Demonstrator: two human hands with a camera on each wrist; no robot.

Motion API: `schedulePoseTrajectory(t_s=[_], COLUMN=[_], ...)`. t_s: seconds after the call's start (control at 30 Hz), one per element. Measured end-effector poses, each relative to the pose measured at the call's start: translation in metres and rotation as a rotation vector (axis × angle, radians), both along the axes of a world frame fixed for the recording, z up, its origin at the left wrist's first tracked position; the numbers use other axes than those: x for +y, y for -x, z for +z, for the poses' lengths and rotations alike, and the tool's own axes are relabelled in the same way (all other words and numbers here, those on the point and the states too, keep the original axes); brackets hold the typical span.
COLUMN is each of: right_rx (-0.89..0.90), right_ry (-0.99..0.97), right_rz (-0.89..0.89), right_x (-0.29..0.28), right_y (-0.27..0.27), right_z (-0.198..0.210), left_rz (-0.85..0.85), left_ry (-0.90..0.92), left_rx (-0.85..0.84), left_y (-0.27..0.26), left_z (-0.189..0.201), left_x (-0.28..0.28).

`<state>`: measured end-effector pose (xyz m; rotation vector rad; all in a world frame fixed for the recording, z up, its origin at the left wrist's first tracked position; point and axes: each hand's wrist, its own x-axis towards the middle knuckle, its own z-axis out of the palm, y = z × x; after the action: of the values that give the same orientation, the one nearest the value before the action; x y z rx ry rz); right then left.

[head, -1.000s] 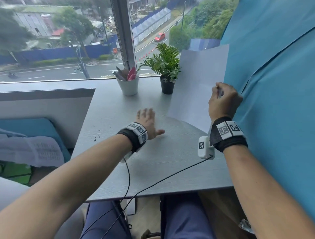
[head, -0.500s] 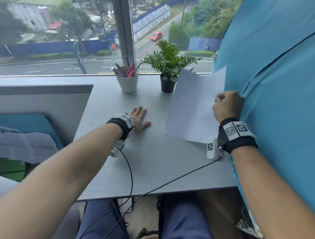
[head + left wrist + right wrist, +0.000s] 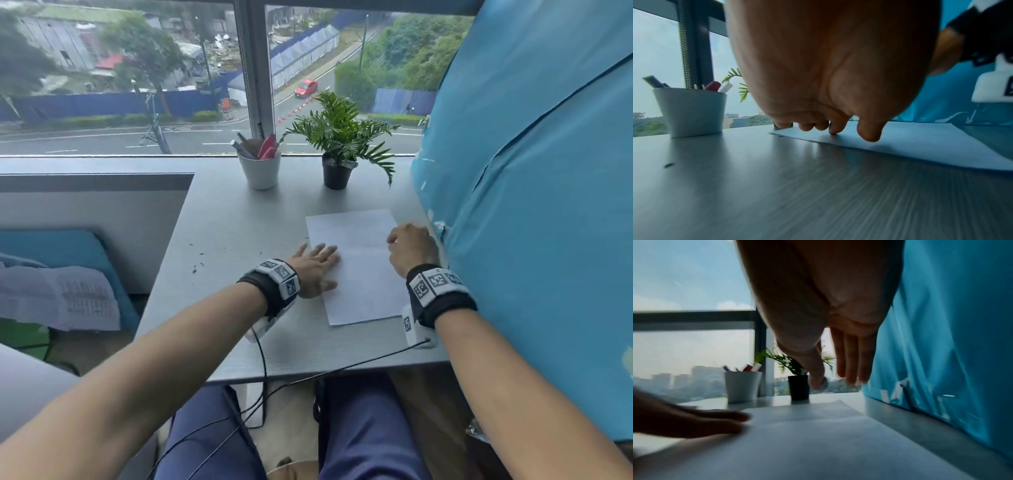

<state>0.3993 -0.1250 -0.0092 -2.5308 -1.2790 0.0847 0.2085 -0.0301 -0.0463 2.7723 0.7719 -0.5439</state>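
Note:
A white sheet of paper (image 3: 363, 274) lies flat on the grey desk (image 3: 233, 240), close to the right side. My left hand (image 3: 330, 267) rests on the sheet's left edge with its fingers straight and spread; in the left wrist view its fingertips (image 3: 833, 129) touch the paper (image 3: 920, 146). My right hand (image 3: 400, 243) is over the sheet's right edge. In the right wrist view its fingers (image 3: 851, 369) hang down loosely above the paper (image 3: 818, 434) and hold nothing I can make out. The left hand (image 3: 694, 423) shows there too, blurred.
A white cup of pens (image 3: 259, 169) and a small potted plant (image 3: 337, 144) stand at the back by the window. Blue cloth (image 3: 531, 205) hangs along the desk's right side. A low partition (image 3: 92, 178) borders the left. Wrist cables (image 3: 263, 359) trail over the front edge.
The paper, held up in my right hand before, now lies flat on the desk. My right hand has let go of it. My left hand slid right onto its left edge.

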Motion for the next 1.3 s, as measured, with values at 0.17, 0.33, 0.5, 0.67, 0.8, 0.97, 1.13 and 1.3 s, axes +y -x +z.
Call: schedulePoseTrajectory(t_s=[0.17, 0.33, 0.5, 0.67, 0.8, 0.97, 1.13, 1.3], right_rx=[0.145, 0.12, 0.107, 0.118, 0.153, 0.148, 0.115, 0.107], right_ry=[0.142, 0.191, 0.19, 0.026, -0.017, -0.02, -0.072, -0.134], right_rz=[0.091, 0.092, 0.035, 0.067, 0.005, 0.047, 0.115, 0.147], right_x=[-0.018, -0.032, -0.045, -0.069, -0.104, -0.132, -0.141, -0.144], right_y=[0.018, 0.014, 0.009, 0.023, 0.042, 0.057, 0.05, 0.049], right_z=[-0.026, -0.038, -0.04, -0.037, -0.045, -0.066, -0.08, -0.088], left_rz=[0.071, 0.15, 0.207, 0.436, 0.377, 0.109, 0.174, 0.386], left_ry=[0.028, 0.09, 0.045, -0.151, -0.2, 0.045, 0.094, 0.047], left_rx=[-0.044, -0.063, -0.042, 0.157, 0.087, 0.02, -0.001, 0.094], left_y=[-0.018, -0.004, 0.026, 0.039, 0.031, 0.004, 0.038, 0.1], left_z=[-0.007, -0.013, -0.015, -0.005, 0.006, -0.003, -0.011, -0.004], left_x=[0.005, 0.032, 0.049, 0.04, 0.028, 0.029, 0.052, 0.07])
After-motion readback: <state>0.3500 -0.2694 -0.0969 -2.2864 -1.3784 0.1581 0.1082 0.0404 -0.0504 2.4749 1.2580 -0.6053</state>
